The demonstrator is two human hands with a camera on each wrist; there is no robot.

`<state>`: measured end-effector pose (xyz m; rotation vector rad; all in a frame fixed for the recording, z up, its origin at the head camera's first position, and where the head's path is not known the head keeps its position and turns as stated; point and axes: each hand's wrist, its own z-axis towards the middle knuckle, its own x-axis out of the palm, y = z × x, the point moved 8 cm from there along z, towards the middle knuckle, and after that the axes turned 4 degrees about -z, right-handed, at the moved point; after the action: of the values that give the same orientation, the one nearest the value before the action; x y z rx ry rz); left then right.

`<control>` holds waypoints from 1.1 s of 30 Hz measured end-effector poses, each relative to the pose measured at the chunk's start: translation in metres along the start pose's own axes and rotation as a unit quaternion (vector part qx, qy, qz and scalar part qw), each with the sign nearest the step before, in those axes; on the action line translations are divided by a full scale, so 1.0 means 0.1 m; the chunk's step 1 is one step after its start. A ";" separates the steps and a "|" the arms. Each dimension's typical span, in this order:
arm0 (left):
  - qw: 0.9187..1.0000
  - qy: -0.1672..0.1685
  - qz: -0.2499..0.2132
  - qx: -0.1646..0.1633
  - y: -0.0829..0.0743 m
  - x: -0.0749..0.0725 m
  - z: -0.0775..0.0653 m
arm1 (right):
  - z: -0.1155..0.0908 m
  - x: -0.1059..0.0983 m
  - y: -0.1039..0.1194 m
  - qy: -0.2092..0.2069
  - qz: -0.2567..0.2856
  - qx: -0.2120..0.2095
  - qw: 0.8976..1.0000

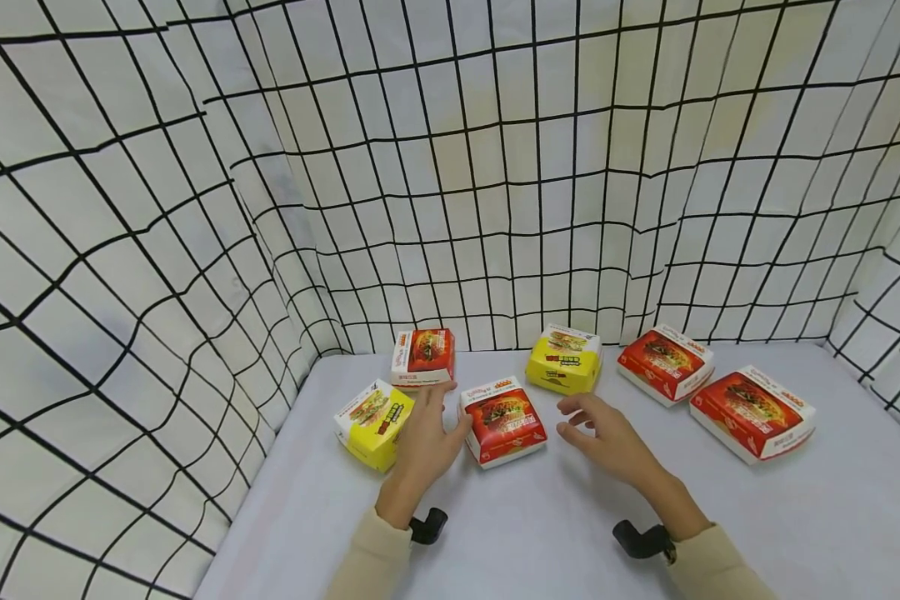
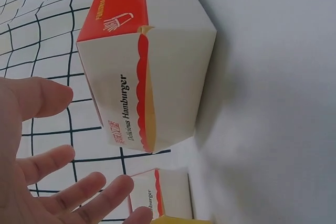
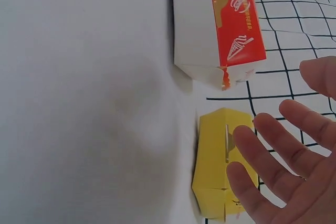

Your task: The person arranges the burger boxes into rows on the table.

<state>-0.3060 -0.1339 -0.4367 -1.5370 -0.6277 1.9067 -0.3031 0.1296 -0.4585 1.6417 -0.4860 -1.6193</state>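
Middle red box (image 1: 503, 421) lies lid up on the white table (image 1: 525, 533), between the two hands; its white lettered strip points away from the person, toward the black net (image 1: 420, 242), swung slightly left; lid looks near square, so can't tell a long axis; left hand (image 1: 425, 437) is at its left, thumb just beside its edge (contact: can't tell), fingers spread in the left wrist view, nothing gripped; right hand (image 1: 607, 437) hangs to its right, apart from it, fingers spread and slightly bent, holding nothing; left yellow box (image 1: 371, 427) is partly covered by the left hand, strip pointing away and left; back-left red box (image 1: 433, 354) has its strip to the left; back yellow box (image 1: 564, 360), strip away from the person; inner right red box (image 1: 663, 362) and outer right red box (image 1: 753, 412) lie beyond the right hand, strips pointing away and right; count: four red, two yellow, six total; two beige sleeves (image 1: 375, 558), two black wrist devices (image 1: 642, 540), one per arm.
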 end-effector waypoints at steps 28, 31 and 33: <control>0.996 0.075 -0.043 -0.037 0.06 0.42 -0.09 | -0.07 0.47 0.03 0.032 0.049 0.024 0.998; 0.995 0.076 -0.044 -0.040 0.07 0.44 -0.09 | -0.07 0.47 0.03 0.029 0.052 0.021 0.998; 0.995 0.077 -0.046 -0.037 0.07 0.45 -0.09 | -0.08 0.46 0.02 0.025 0.056 0.020 0.998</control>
<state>-0.3043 -0.1067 -0.4745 -1.6547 -0.6947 1.6961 -0.2894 0.0965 -0.4888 1.6508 -0.5781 -1.4912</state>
